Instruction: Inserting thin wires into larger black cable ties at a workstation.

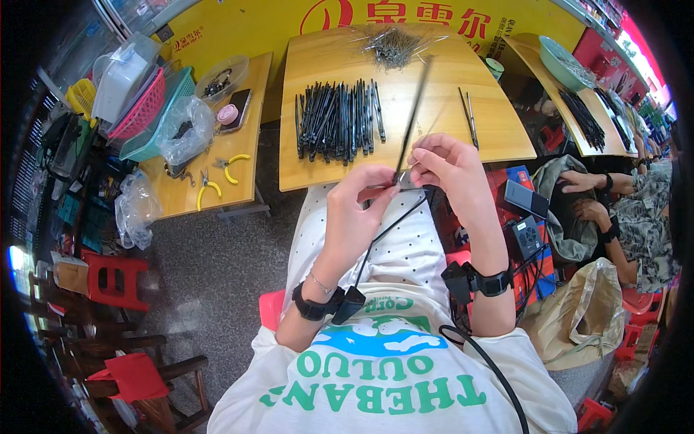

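My left hand (363, 194) is closed in a pinch round the lower end of a long, thin black rod (414, 108), which points up and away over the table. Close beside it, my right hand (450, 172) is pinched on a fine wire, faint and partly blurred, that runs up alongside the rod. Both hands are above my lap, just off the table's near edge. Ahead of the left hand lies a pile of short black rods (336, 123), side by side on the wooden table (426, 94). Two separate thin dark rods (468, 116) lie to the right.
A tangle of fine wires (394, 47) sits at the table's far side. On the left side table are yellow-handled pliers (210, 194), a phone (236, 108) and stacked baskets (137, 108). A co-worker's hands (584, 182) reach into a grey-green bag (567, 224) at right.
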Demonstrator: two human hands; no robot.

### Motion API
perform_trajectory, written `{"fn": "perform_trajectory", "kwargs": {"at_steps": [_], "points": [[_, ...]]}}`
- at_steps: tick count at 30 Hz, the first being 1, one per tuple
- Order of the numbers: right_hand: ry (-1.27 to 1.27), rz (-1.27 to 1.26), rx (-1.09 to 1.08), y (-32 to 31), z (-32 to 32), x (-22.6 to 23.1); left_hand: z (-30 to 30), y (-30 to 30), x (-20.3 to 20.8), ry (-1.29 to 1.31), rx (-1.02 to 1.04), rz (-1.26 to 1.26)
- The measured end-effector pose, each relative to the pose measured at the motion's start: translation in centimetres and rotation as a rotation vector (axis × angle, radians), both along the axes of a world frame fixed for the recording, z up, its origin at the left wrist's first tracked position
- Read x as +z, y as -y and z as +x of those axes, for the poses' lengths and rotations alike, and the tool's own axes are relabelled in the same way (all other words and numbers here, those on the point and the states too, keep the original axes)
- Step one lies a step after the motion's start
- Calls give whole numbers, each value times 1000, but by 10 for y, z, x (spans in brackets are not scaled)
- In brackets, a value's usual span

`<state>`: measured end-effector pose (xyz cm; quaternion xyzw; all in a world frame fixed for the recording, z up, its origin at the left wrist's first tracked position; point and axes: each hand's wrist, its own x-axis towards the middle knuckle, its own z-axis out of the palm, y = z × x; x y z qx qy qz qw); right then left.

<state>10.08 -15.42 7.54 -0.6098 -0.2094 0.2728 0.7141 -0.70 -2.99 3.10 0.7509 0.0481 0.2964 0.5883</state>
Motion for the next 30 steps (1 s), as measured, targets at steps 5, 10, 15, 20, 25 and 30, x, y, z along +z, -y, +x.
{"fn": "perform_trajectory", "kwargs": {"at_steps": [5,10,15,20,25,30], "points": [[31,51,-44,-4,-6,-4,2,-1,-1,-12,195,-136],[116,83,-126,-10,-8,-14,3,2,0,-5,252,-207],[255,192,-191,-15,-4,-27,3,-3,-6,-20,149,-224],[455,188,-264,-19,-3,-30,4,-3,-9,-132,64,-206],[249,189,-208,-19,-8,-22,3,-4,-8,-176,34,-169],[244,141,-208,-19,-10,-18,2,-3,-6,-191,-16,-195]]}}
